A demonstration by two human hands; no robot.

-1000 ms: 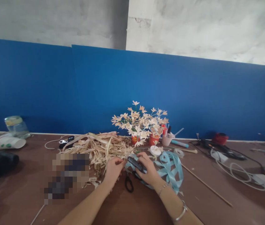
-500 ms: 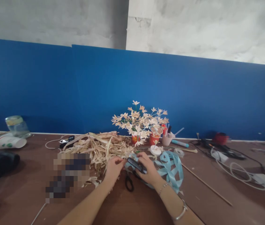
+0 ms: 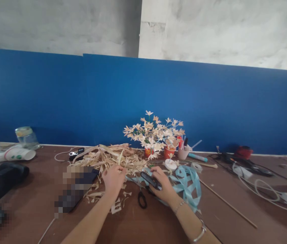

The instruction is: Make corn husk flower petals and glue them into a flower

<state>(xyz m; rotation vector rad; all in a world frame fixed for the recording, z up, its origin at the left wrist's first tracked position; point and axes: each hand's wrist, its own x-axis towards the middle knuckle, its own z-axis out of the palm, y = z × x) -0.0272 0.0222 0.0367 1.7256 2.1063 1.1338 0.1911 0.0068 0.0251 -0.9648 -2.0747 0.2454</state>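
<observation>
My left hand [image 3: 113,181] is over the front of a heap of dry corn husks [image 3: 108,154], its fingertips pinched together; whatever is between them is too small to make out. My right hand [image 3: 162,184] is closed around what looks like a black stapler [image 3: 150,179]. Below that tool, the black handle loop of scissors [image 3: 141,200] shows, with the rest partly covered. Crumpled light-blue ribbon [image 3: 188,184] lies beside my right hand. Behind both hands stand pale husk flowers [image 3: 156,132] in red paper cups [image 3: 169,152].
Husk scraps [image 3: 116,206] litter the brown table [image 3: 133,227]. A thin stick [image 3: 229,204] lies at right, near white cables [image 3: 260,191]. A pen cup [image 3: 183,154] and a white lid-like dish [image 3: 171,164] stand behind. A glass jar [image 3: 28,138] and paper cup [image 3: 19,154] are far left.
My left hand has moved left, away from the stapler, to the husk heap. My right hand still holds the stapler in nearly the same place. The view has shifted slightly.
</observation>
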